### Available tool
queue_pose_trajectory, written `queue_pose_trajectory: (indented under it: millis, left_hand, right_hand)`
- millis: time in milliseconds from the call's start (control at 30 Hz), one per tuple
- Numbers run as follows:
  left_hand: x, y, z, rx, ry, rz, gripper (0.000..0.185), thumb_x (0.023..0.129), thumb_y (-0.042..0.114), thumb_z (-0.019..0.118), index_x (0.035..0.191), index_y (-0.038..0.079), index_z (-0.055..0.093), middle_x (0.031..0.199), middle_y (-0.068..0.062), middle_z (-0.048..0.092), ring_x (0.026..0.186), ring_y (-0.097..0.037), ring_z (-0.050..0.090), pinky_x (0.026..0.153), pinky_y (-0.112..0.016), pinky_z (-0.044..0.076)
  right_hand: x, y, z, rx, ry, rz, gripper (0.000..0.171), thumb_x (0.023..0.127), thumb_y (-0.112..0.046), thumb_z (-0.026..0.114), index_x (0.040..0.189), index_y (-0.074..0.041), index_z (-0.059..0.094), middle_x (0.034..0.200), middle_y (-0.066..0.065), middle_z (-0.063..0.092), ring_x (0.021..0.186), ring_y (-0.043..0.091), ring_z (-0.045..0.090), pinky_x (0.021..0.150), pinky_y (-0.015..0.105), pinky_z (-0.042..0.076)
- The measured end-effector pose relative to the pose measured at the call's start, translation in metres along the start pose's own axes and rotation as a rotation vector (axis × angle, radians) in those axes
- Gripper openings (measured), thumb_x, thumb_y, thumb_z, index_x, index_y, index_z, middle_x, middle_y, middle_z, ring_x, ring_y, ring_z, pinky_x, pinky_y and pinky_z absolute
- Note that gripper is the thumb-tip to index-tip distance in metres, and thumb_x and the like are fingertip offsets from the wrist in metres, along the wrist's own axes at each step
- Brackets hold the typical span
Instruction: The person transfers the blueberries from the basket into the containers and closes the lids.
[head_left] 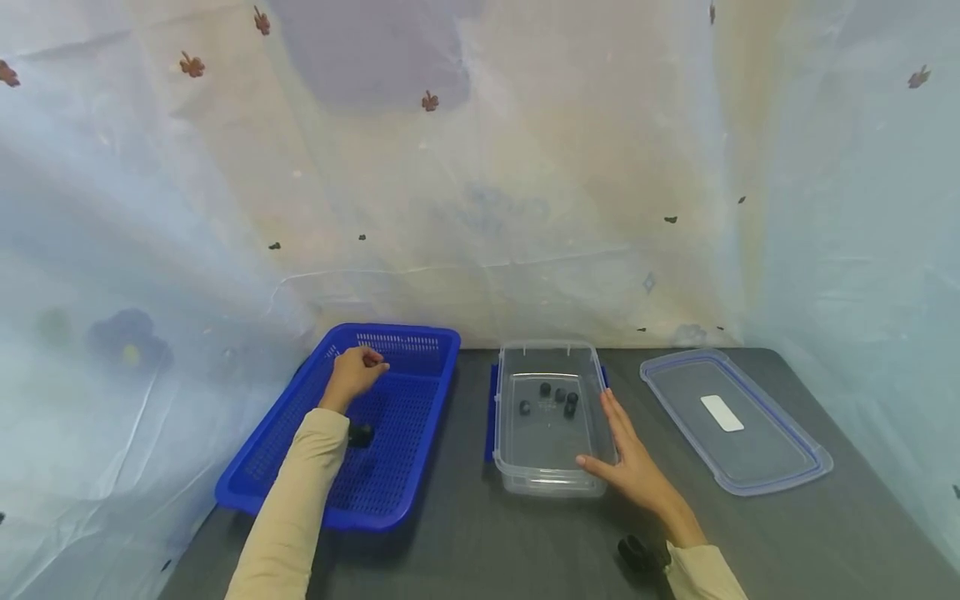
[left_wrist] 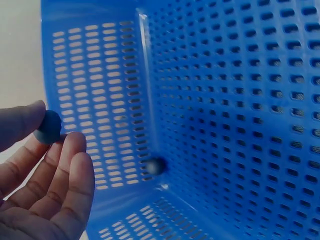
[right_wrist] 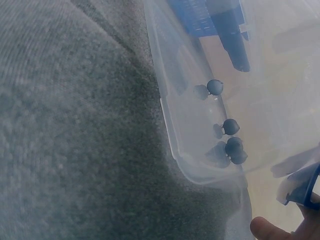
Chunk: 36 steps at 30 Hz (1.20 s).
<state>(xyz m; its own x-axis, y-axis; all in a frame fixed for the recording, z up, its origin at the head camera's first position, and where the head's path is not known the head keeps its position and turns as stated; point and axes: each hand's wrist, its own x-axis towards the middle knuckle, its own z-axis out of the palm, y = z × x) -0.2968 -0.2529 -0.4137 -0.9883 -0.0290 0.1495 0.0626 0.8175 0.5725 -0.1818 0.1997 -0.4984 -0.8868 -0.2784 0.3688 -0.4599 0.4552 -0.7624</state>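
My left hand [head_left: 352,372] is over the far end of a blue perforated basket [head_left: 416,433]. In the left wrist view its thumb and fingers [left_wrist: 65,165] pinch a small dark blue ball [left_wrist: 48,127]. Another dark ball [left_wrist: 155,166] lies in a corner of the basket [left_wrist: 225,100]. My right hand [head_left: 632,465] lies flat with straight fingers against the right side of a clear plastic container [head_left: 551,487], thumb at its front rim. Several small dark balls [head_left: 557,399] sit inside it, also seen in the right wrist view as balls [right_wrist: 227,131] behind the clear wall, with a fingertip [right_wrist: 267,230] at the bottom.
A clear lid with a blue rim [head_left: 731,421] lies on the dark grey table [head_left: 480,542] to the right of the container. Pale translucent sheeting [head_left: 480,183] hangs close behind and on both sides.
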Motion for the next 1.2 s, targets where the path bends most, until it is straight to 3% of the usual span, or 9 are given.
queue_pose_trajectory:
  millis: [133, 200, 267, 467, 633, 733, 833, 967, 1200]
  left_hand:
    - [-0.003, 0.008, -0.006, -0.01, -0.008, 0.02, 0.024, 0.093, 0.016, 0.065, 0.104, -0.005, 0.064, 0.098, -0.022, 0.065, 0.095, -0.039, 0.06, 0.096, -0.057, 0.038]
    - [-0.004, 0.011, -0.006, -0.017, -0.006, 0.037, 0.024, 0.093, 0.018, 0.065, 0.104, -0.004, 0.064, 0.099, -0.021, 0.065, 0.094, -0.038, 0.06, 0.085, -0.053, 0.046]
    - [-0.004, 0.013, -0.007, -0.026, 0.001, 0.057, 0.025, 0.093, 0.02, 0.066, 0.104, -0.002, 0.065, 0.099, -0.019, 0.065, 0.095, -0.037, 0.06, 0.083, -0.052, 0.047]
    - [-0.005, 0.028, -0.011, -0.061, 0.025, 0.139, 0.026, 0.093, 0.023, 0.067, 0.104, -0.001, 0.067, 0.1, -0.018, 0.067, 0.099, -0.036, 0.06, 0.092, -0.056, 0.04]
    - [-0.009, 0.045, -0.013, -0.092, 0.022, 0.179, 0.025, 0.093, 0.024, 0.067, 0.104, 0.001, 0.067, 0.101, -0.015, 0.068, 0.098, -0.033, 0.061, 0.086, -0.052, 0.046]
    - [-0.011, 0.056, -0.013, -0.111, 0.026, 0.215, 0.024, 0.092, 0.023, 0.067, 0.103, 0.001, 0.068, 0.098, -0.014, 0.069, 0.095, -0.032, 0.062, 0.096, -0.056, 0.037]
    - [-0.014, 0.066, -0.011, -0.132, 0.022, 0.236, 0.023, 0.092, 0.023, 0.068, 0.102, 0.002, 0.068, 0.097, -0.013, 0.069, 0.092, -0.031, 0.063, 0.096, -0.057, 0.037]
    - [-0.015, 0.076, -0.008, -0.152, 0.01, 0.247, 0.024, 0.092, 0.025, 0.068, 0.102, 0.003, 0.069, 0.097, -0.012, 0.069, 0.09, -0.028, 0.063, 0.078, -0.047, 0.05]
    - [-0.018, 0.096, -0.004, -0.219, -0.03, 0.262, 0.026, 0.092, 0.028, 0.069, 0.103, 0.005, 0.07, 0.094, -0.009, 0.069, 0.086, -0.024, 0.064, 0.073, -0.042, 0.052]
  right_hand:
    - [0.001, -0.001, -0.002, 0.0, -0.006, 0.008, 0.103, 0.081, -0.027, 0.078, 0.155, -0.004, 0.01, 0.16, 0.017, 0.004, 0.142, 0.044, 0.008, 0.1, 0.072, 0.018]
    - [0.001, -0.001, -0.003, 0.0, -0.007, 0.01, 0.102, 0.081, -0.027, 0.078, 0.155, -0.004, 0.01, 0.16, 0.017, 0.004, 0.142, 0.044, 0.008, 0.1, 0.072, 0.018]
    - [0.001, -0.001, -0.003, 0.001, -0.008, 0.011, 0.102, 0.081, -0.027, 0.077, 0.155, -0.004, 0.01, 0.16, 0.017, 0.003, 0.142, 0.045, 0.008, 0.1, 0.072, 0.018]
    - [0.001, -0.003, -0.003, 0.005, -0.006, 0.011, 0.102, 0.081, -0.026, 0.077, 0.155, -0.003, 0.01, 0.16, 0.017, 0.003, 0.142, 0.046, 0.008, 0.099, 0.073, 0.018]
    - [0.001, -0.004, -0.002, 0.007, -0.01, 0.015, 0.102, 0.081, -0.026, 0.077, 0.155, -0.004, 0.01, 0.16, 0.018, 0.003, 0.141, 0.046, 0.008, 0.098, 0.074, 0.018]
    - [0.0, -0.003, -0.001, 0.006, -0.008, 0.012, 0.102, 0.081, -0.026, 0.077, 0.155, -0.004, 0.01, 0.16, 0.018, 0.004, 0.141, 0.046, 0.008, 0.099, 0.073, 0.018]
    - [0.0, -0.003, -0.001, 0.008, -0.006, 0.006, 0.102, 0.081, -0.026, 0.077, 0.155, -0.004, 0.01, 0.16, 0.019, 0.003, 0.141, 0.046, 0.008, 0.099, 0.073, 0.018]
    - [0.0, -0.002, 0.0, 0.007, -0.008, 0.002, 0.102, 0.082, -0.026, 0.077, 0.155, -0.003, 0.01, 0.159, 0.019, 0.003, 0.141, 0.046, 0.007, 0.099, 0.073, 0.017]
    - [0.0, -0.003, -0.001, -0.006, -0.002, 0.01, 0.102, 0.081, -0.027, 0.077, 0.155, -0.003, 0.011, 0.159, 0.019, 0.004, 0.141, 0.046, 0.009, 0.099, 0.073, 0.019]
